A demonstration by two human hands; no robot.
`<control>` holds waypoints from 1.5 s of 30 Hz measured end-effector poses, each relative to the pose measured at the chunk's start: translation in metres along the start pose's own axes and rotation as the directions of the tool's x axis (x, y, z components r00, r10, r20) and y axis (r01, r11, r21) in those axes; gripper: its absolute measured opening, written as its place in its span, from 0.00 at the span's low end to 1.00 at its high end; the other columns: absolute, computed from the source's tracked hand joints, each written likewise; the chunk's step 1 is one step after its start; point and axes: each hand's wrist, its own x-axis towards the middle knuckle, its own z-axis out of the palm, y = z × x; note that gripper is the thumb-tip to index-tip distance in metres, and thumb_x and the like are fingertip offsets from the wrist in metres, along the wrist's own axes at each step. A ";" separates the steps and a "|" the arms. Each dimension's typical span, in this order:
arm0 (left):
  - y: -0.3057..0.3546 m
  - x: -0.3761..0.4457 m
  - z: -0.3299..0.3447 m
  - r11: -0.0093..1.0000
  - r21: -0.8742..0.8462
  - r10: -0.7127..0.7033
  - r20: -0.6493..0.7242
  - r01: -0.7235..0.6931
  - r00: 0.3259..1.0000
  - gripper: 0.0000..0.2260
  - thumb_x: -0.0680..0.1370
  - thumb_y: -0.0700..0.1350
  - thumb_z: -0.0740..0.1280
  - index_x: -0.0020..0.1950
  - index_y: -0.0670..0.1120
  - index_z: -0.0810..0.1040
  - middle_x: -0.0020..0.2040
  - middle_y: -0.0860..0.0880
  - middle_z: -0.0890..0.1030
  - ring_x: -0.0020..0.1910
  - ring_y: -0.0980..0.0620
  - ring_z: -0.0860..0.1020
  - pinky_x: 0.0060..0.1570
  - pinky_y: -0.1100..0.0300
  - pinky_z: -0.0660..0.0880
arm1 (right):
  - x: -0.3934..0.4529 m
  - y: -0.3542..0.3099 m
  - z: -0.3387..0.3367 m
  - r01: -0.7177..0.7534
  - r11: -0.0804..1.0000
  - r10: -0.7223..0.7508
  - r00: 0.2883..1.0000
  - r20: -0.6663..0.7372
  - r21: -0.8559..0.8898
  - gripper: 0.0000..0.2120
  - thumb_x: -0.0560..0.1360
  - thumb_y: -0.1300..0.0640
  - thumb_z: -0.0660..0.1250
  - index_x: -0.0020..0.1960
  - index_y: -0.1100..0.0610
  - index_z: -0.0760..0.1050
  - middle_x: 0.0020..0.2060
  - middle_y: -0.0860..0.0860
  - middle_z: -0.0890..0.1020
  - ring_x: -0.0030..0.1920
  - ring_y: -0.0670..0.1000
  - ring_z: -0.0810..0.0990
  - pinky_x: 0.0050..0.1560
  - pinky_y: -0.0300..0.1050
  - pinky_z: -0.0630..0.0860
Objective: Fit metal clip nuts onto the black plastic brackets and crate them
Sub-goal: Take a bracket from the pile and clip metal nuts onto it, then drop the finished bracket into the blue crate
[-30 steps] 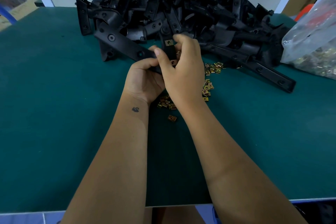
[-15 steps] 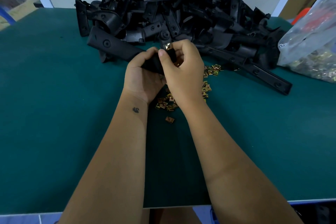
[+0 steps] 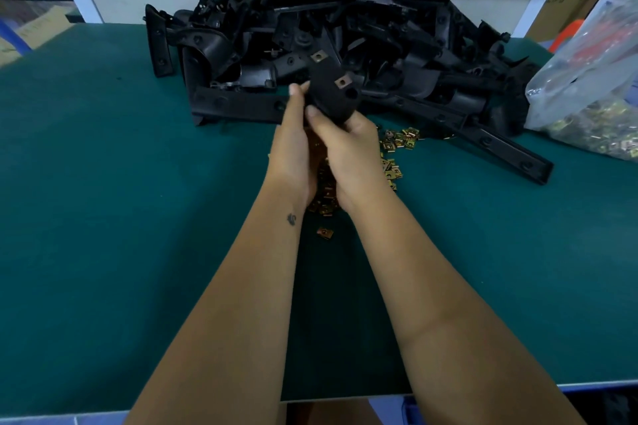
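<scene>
Mat (image 3: 103, 217), green, covers the bench. Brackets (image 3: 345, 31) lie heaped at the mat's far edge, and a clear bag (image 3: 587, 90) of clips sits at its right end. Near the mat's middle, just in front of the heap, the left hand (image 3: 293, 145) and right hand (image 3: 352, 148) both grip one raised bracket (image 3: 331, 93), which carries two fitted nuts (image 3: 341, 81). Loose nuts (image 3: 397, 145) are scattered on the mat under and beside the hands.
</scene>
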 end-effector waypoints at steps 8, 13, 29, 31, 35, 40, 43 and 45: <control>-0.006 -0.001 0.007 0.943 0.127 0.329 -0.254 -0.306 0.909 0.12 0.81 0.45 0.66 0.64 0.45 0.79 0.54 0.51 0.83 0.53 0.56 0.81 0.62 0.58 0.76 | 0.012 -0.005 -0.018 -0.091 0.973 0.131 0.976 -0.177 0.214 0.05 0.74 0.62 0.71 0.45 0.53 0.80 0.41 0.48 0.84 0.45 0.50 0.82 0.49 0.46 0.78; -0.009 -0.005 0.014 0.931 0.225 0.337 -0.224 -0.288 0.914 0.04 0.79 0.45 0.70 0.51 0.46 0.83 0.44 0.52 0.84 0.47 0.54 0.83 0.55 0.56 0.80 | 0.012 -0.010 -0.026 -0.125 0.867 0.213 0.968 -0.132 0.483 0.04 0.76 0.63 0.69 0.44 0.58 0.76 0.30 0.49 0.82 0.29 0.46 0.81 0.29 0.37 0.76; -0.086 -0.114 0.136 0.962 0.260 0.068 0.091 -0.090 0.994 0.04 0.76 0.43 0.73 0.42 0.48 0.80 0.31 0.58 0.81 0.31 0.63 0.79 0.32 0.72 0.72 | -0.070 -0.068 -0.154 0.118 0.883 0.068 0.925 -0.374 0.454 0.09 0.78 0.53 0.68 0.52 0.59 0.75 0.35 0.53 0.80 0.29 0.50 0.78 0.33 0.42 0.75; -0.105 -0.131 0.159 0.943 0.329 -0.019 0.217 -0.055 0.976 0.07 0.77 0.41 0.72 0.38 0.44 0.79 0.28 0.54 0.79 0.25 0.60 0.74 0.27 0.70 0.69 | -0.099 -0.072 -0.188 0.240 0.901 0.004 0.828 -0.561 0.361 0.06 0.79 0.57 0.67 0.45 0.57 0.73 0.28 0.48 0.70 0.24 0.45 0.67 0.25 0.39 0.65; -0.149 -0.177 0.202 0.912 0.349 -0.322 0.285 0.215 0.903 0.09 0.79 0.42 0.69 0.39 0.46 0.77 0.27 0.53 0.79 0.23 0.58 0.74 0.25 0.65 0.68 | -0.159 -0.076 -0.255 0.365 0.905 -0.040 0.584 -0.811 0.218 0.08 0.80 0.57 0.66 0.42 0.57 0.73 0.29 0.51 0.69 0.28 0.48 0.65 0.29 0.42 0.62; -0.198 -0.226 0.217 0.720 0.573 -0.670 0.430 0.391 0.605 0.09 0.83 0.43 0.61 0.43 0.46 0.75 0.28 0.52 0.82 0.27 0.57 0.78 0.30 0.65 0.73 | -0.233 -0.065 -0.326 0.447 0.874 0.085 0.239 -0.967 0.188 0.11 0.80 0.58 0.66 0.39 0.56 0.70 0.25 0.49 0.69 0.22 0.45 0.66 0.25 0.38 0.63; -0.213 -0.236 0.207 0.550 0.805 -0.798 0.428 0.221 0.425 0.05 0.83 0.48 0.62 0.49 0.50 0.75 0.33 0.54 0.84 0.35 0.55 0.81 0.39 0.61 0.74 | -0.267 -0.042 -0.351 0.392 0.895 0.198 0.077 -0.977 0.212 0.10 0.80 0.56 0.66 0.41 0.56 0.71 0.27 0.50 0.71 0.22 0.46 0.67 0.24 0.38 0.63; -0.220 -0.235 0.200 0.498 0.850 -0.814 0.389 0.173 0.430 0.05 0.82 0.50 0.62 0.53 0.51 0.77 0.35 0.54 0.85 0.38 0.55 0.82 0.42 0.60 0.75 | -0.282 -0.027 -0.362 0.318 0.923 0.243 -0.050 -0.969 0.215 0.07 0.80 0.54 0.65 0.47 0.57 0.73 0.30 0.50 0.74 0.25 0.47 0.69 0.26 0.40 0.65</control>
